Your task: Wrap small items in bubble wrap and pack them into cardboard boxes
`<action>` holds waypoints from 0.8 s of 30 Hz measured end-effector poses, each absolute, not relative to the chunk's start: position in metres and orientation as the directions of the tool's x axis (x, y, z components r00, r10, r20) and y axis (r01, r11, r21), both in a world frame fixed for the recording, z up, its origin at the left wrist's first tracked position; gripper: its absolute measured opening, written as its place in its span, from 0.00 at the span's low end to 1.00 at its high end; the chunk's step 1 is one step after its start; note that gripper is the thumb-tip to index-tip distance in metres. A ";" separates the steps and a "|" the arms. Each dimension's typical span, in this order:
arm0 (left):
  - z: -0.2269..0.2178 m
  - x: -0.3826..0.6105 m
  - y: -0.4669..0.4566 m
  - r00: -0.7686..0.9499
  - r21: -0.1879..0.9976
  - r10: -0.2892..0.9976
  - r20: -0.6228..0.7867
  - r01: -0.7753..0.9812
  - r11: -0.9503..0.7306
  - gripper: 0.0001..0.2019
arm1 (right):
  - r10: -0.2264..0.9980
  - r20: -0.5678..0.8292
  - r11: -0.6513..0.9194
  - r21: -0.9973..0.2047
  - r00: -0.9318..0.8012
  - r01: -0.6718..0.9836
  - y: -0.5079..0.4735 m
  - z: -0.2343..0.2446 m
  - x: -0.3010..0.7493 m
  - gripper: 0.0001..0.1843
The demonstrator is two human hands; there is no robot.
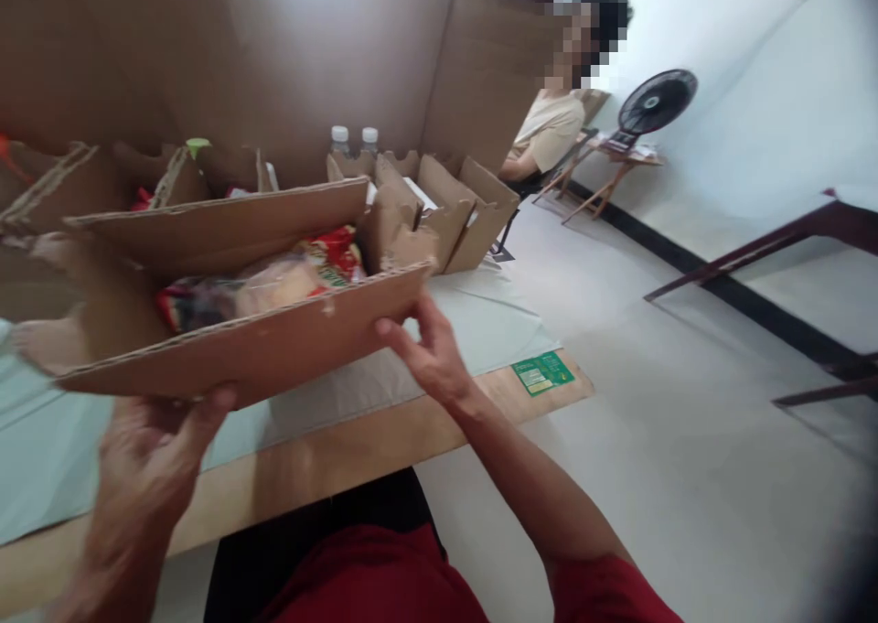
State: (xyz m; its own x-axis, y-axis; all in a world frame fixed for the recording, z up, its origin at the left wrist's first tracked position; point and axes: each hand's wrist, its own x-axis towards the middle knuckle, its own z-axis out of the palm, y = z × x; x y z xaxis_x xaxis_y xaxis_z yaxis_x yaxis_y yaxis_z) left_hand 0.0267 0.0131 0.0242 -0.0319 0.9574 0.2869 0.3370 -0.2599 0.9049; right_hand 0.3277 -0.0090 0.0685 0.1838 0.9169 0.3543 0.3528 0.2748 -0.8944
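Note:
My left hand [161, 445] holds an open-topped cardboard box [274, 358] from below, its thumb against the near wall. At the box's right end, my right hand [432, 353] grips the corner, with the thumb on the near wall and the fingers partly hidden. The box is tilted and held over the table. Inside lie a red printed food packet [336, 257] and a clear plastic packet with pale contents [281, 284]. Blurred shapes at the box's left end are hard to make out.
Behind stand cardboard dividers [445, 202] and two white-capped bottles [339, 138] before a tall cardboard panel [329, 56]. A pale cloth [480, 312] covers part of the wooden table [480, 403]. A seated person [555, 129] and a fan [655, 102] are beyond.

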 end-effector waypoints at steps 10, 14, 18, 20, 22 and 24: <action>0.004 0.045 -0.008 -0.078 0.983 0.997 -0.019 0.182 0.033 0.18 | 0.920 0.274 0.163 -0.919 0.282 0.360 -0.070 -0.012 0.334 0.24; 0.000 0.031 -0.022 -0.067 0.983 0.997 -0.045 0.175 0.056 0.21 | 0.955 0.249 0.173 -0.911 0.164 0.374 -0.075 -0.025 0.355 0.35; -0.007 0.030 -0.038 -0.075 0.975 0.995 -0.062 0.211 0.077 0.28 | 0.984 0.179 0.161 -0.917 0.015 0.366 -0.048 -0.024 0.390 0.50; -0.013 0.031 -0.042 -0.095 0.949 0.993 -0.074 0.300 0.100 0.26 | 0.990 0.120 0.137 -0.925 -0.068 0.356 -0.028 -0.023 0.399 0.48; -0.017 0.033 -0.041 -0.104 0.926 0.994 -0.035 0.371 0.071 0.22 | 0.985 0.074 0.123 -0.937 -0.156 0.328 -0.010 -0.021 0.400 0.44; -0.017 0.036 -0.032 -0.102 0.913 0.994 0.034 0.408 0.010 0.18 | 0.977 0.063 0.121 -0.950 -0.204 0.287 -0.001 -0.022 0.398 0.42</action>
State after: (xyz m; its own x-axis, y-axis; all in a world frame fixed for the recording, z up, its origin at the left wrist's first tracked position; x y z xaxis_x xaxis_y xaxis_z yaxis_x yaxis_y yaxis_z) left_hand 0.0363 -0.0320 -0.0172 -0.1017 0.9942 0.0341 0.4080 0.0104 0.9129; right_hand 0.3980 -0.0010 -0.0216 -0.2044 0.9769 0.0626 0.2869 0.1209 -0.9503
